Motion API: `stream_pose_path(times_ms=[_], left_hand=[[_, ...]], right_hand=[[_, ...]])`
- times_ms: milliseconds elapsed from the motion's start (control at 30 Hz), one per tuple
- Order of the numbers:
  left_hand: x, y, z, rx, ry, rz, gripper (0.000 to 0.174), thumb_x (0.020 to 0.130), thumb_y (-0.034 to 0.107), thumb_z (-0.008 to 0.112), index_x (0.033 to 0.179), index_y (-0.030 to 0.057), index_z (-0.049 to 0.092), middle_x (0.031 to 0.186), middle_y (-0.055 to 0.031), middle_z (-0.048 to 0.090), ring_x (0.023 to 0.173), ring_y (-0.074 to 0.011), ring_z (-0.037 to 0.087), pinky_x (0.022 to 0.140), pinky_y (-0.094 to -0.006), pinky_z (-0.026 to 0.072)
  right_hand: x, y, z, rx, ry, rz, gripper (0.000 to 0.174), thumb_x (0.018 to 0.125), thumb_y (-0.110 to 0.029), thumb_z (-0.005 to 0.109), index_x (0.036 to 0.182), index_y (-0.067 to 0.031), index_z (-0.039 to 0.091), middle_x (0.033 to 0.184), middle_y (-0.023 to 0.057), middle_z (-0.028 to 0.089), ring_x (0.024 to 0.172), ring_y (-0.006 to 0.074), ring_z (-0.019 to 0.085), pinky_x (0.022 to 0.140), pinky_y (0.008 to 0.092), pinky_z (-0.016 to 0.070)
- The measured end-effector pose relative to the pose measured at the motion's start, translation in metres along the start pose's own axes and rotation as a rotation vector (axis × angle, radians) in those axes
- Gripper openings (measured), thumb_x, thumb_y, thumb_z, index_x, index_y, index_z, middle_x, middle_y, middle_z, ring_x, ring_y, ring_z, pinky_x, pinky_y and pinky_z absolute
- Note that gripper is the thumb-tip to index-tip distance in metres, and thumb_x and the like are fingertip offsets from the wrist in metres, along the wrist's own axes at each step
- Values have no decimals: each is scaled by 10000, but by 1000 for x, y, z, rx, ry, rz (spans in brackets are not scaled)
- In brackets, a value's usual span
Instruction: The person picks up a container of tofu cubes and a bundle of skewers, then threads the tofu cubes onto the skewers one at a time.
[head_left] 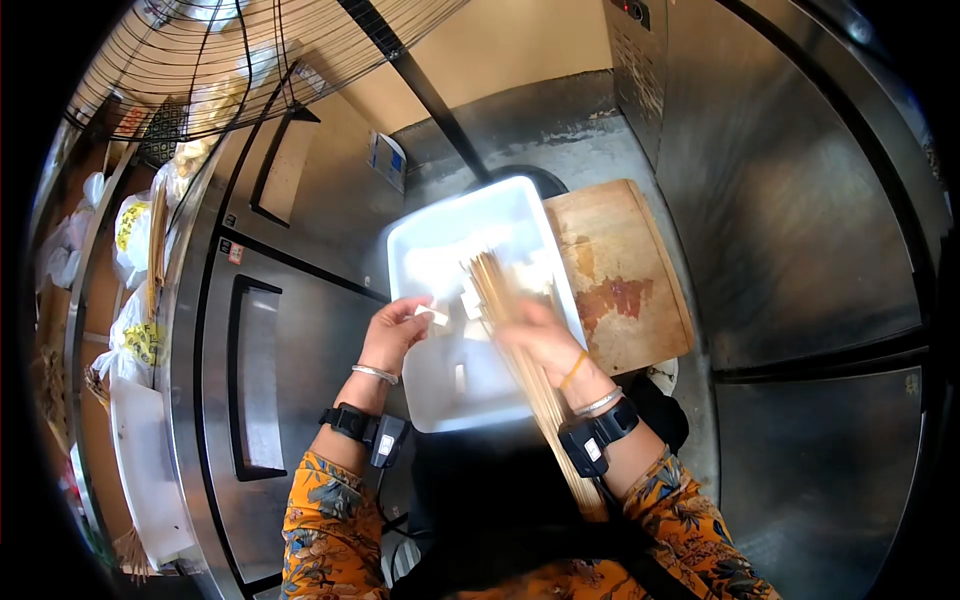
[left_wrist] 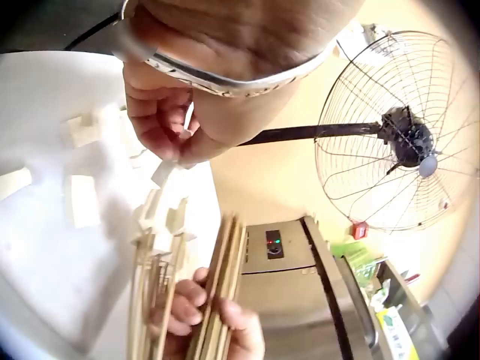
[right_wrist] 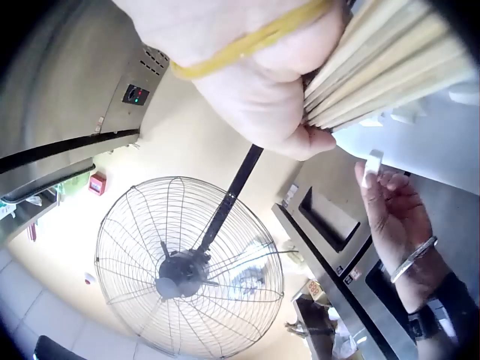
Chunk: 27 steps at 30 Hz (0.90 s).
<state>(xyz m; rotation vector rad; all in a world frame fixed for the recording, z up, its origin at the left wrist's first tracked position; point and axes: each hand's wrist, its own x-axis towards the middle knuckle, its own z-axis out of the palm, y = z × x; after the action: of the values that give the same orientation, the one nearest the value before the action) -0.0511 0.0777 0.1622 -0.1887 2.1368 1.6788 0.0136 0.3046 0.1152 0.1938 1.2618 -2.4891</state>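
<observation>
My left hand (head_left: 385, 338) pinches a small white block (head_left: 432, 315) between thumb and fingers, over the left side of a white plastic tub (head_left: 430, 395). My right hand (head_left: 552, 345), slightly blurred, grips a thick bundle of thin wooden skewers (head_left: 545, 405) that slants across the tub's right side. In the left wrist view, several skewers beside the bundle carry white blocks (left_wrist: 154, 214) at their tips, close below the pinched one. More loose white blocks lie in the tub, one of them (head_left: 460, 378) near its front.
A stained wooden cutting board (head_left: 640, 230) lies to the right of the tub. Steel cabinet doors (head_left: 800, 200) stand on both sides. A wire fan (head_left: 250, 60) is at the upper left, near shelves with plastic bags (head_left: 135, 235).
</observation>
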Motion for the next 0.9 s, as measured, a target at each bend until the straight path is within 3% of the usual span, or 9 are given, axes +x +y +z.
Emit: stream_pose_path(times_ms=[167,267,367,567,900], left_hand=[[1,27,15,-315,-35,89,140,828,27,608,954,86,605,876,-8,617,841,-109,599,766,-234,509],[14,25,18,-425,-126,84,128,846,29,564,969,62,580,939,-50,614,916,-179,615,833,-296,523],[25,27,21,-512,-104,38,184,879,12,495,1055,25,548,958,-97,613,930,-214,625,857,-302,537],[49,17,20,-585,13,31,209,904,56,516,1105,12,550,1062,-100,591,959,-211,615,858,-292,535],[50,21,25,-535,-12,50,255,902,79,549,1142,-8,554,1028,-117,618,920,-212,638,811,-268,556]], right_hand=[[4,7,-8,-87,-20,-19,399,797,-7,573,1193,-6,519,976,42,600,795,100,579,665,241,486],[5,11,-10,-106,-44,-44,399,796,-7,577,1192,-11,521,971,40,603,794,98,579,663,241,487],[3,7,-6,-124,-40,-33,405,792,-7,583,1192,-9,519,965,43,605,789,99,576,653,239,483],[-6,-7,1,-27,-102,-3,406,774,-17,630,1165,-12,521,905,36,600,732,97,569,612,236,472],[-7,-9,5,-46,-107,-22,376,770,-15,658,1119,1,519,820,24,581,665,92,553,581,229,458]])
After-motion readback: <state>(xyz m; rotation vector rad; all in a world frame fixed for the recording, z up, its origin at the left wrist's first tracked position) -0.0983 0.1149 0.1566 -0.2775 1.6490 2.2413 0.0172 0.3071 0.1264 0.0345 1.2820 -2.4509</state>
